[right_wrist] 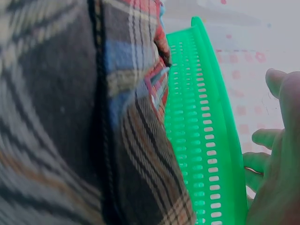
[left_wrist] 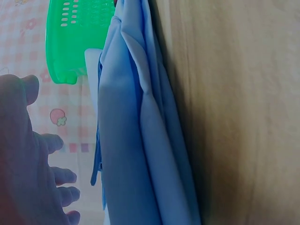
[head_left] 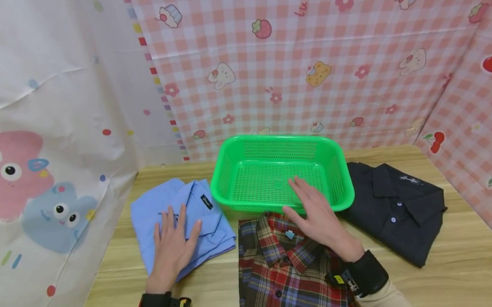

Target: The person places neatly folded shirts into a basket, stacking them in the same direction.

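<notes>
The folded blue shirt (head_left: pixel 214 228), smooth and soft-edged, lies directly beneath the left hand (head_left: pixel 172 247), whose straight fingers spread just clear of the cloth. The right hand (head_left: pixel 317 217), fingers extended and thumb apart, is over the near rim of the green basket (head_left: pixel 260 181) (perforated plastic, long axis left to right); contact cannot be told. The collared plaid shirt (head_left: pixel 287 282) lies in front of the basket, nearer the right hand

The head camera is looking forward and down from well above the left hand (head_left: pixel 173 249) and right hand (head_left: pixel 317 219); the wrist cameras, turned sideways, are peering from close below, past the blue shirt (left_wrist: pixel 126 122) and plaid shirt (right_wrist: pixel 51 112) respectively. All are sharing the green basket (head_left: pixel 279 150).
</notes>
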Demonstrator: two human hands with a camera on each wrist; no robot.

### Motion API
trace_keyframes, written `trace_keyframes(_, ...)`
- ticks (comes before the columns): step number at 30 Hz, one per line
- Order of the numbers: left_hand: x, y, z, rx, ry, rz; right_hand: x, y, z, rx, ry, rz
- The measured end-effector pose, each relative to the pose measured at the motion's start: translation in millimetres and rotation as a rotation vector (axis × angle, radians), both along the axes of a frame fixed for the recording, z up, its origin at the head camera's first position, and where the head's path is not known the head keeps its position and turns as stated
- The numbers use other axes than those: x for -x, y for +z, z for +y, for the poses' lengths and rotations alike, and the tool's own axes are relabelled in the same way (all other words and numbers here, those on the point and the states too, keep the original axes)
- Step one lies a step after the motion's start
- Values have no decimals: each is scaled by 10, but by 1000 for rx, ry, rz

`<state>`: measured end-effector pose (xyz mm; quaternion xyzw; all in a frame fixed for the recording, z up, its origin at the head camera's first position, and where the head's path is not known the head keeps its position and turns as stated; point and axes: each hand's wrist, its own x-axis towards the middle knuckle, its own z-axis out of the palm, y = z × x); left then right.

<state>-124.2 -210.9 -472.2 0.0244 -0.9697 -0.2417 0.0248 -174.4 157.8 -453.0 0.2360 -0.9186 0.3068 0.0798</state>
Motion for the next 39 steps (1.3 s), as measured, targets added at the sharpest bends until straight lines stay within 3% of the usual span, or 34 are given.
trace_keyframes(15, -78, -60, -103, -26, 21, -26, -66, 11, -139, -9, 31, -4)
trace_keyframes(30, -157, -85, -186, -38, 51, 9, -122, 41, -236, 4, 79, -7)
trace_keyframes(39, -186, -88, -255, -55, 93, -45, -148, 76, -323, -5, 111, 7)
